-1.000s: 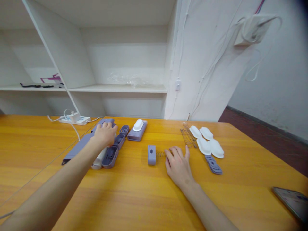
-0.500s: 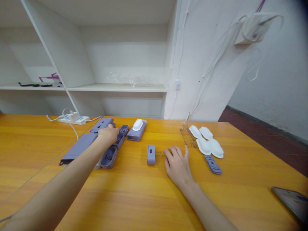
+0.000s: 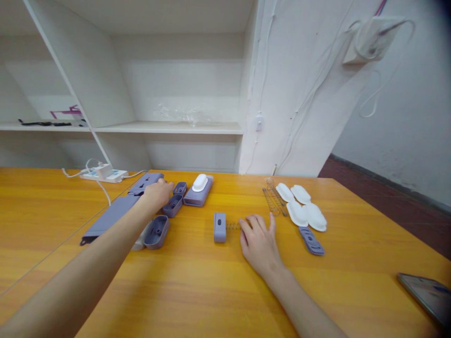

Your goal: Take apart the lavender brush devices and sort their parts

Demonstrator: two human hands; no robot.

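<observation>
My left hand reaches over several purple housings with its fingers curled; the fingertips are hidden. It touches the middle purple cup. A smaller cup lies beyond and a larger cup nearer. Under and beside my left forearm are long flat purple cases. My right hand rests on the table, its little finger spread. Its thumb and index finger are closed on the end of a thin coil spring. The spring's other end meets an upright purple block with a dark oval hole.
A purple case with a white oval cap stands at the back. Loose springs, white oval shells and a slotted purple plate lie right. A phone lies at the right edge; a power strip sits back left.
The middle cup has shifted slightly away from the larger near cup, opening a gap between them. My left hand has moved a little with it. My right hand and the spring stay put.
</observation>
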